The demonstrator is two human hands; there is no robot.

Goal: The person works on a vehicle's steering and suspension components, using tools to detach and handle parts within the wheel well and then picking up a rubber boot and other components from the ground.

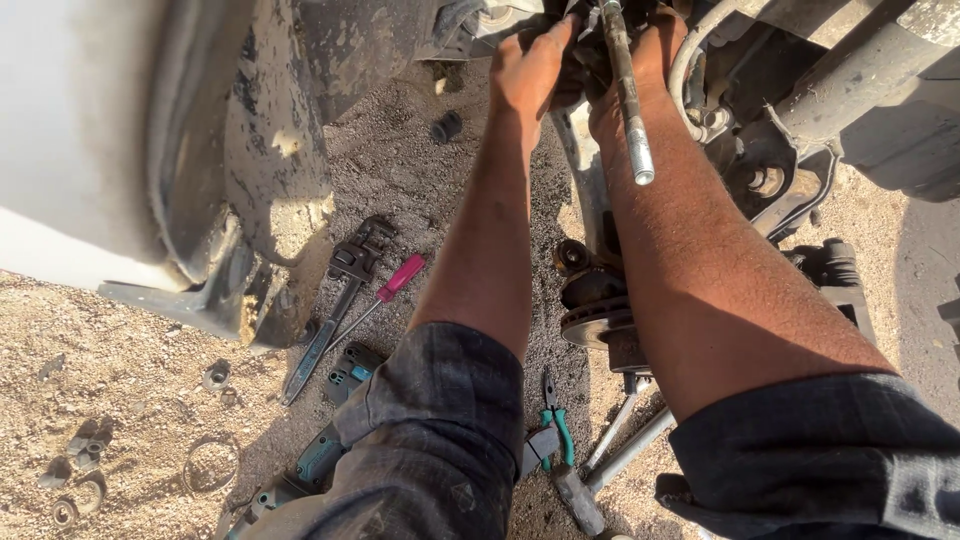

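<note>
Both my arms reach up into the car's wheel arch. My left hand (530, 70) presses against a dark greasy part at the top of the frame, fingers curled on it. My right hand (640, 60) sits just beside it, wrapped around the same dark part, behind a long metal rod (627, 95) with a threaded silver end that slants down over my right wrist. What the fingers grip is partly hidden by the hands. Below, a brake disc and hub (592, 305) hang between my forearms.
White car bodywork (110, 130) fills the left. On the sandy ground lie a pipe wrench (335, 300), a pink-handled screwdriver (385, 290), green-handled pliers (552, 432), a hammer (590, 490), a power tool (325, 440), rings and nuts (205, 465). Suspension parts (790, 130) stand right.
</note>
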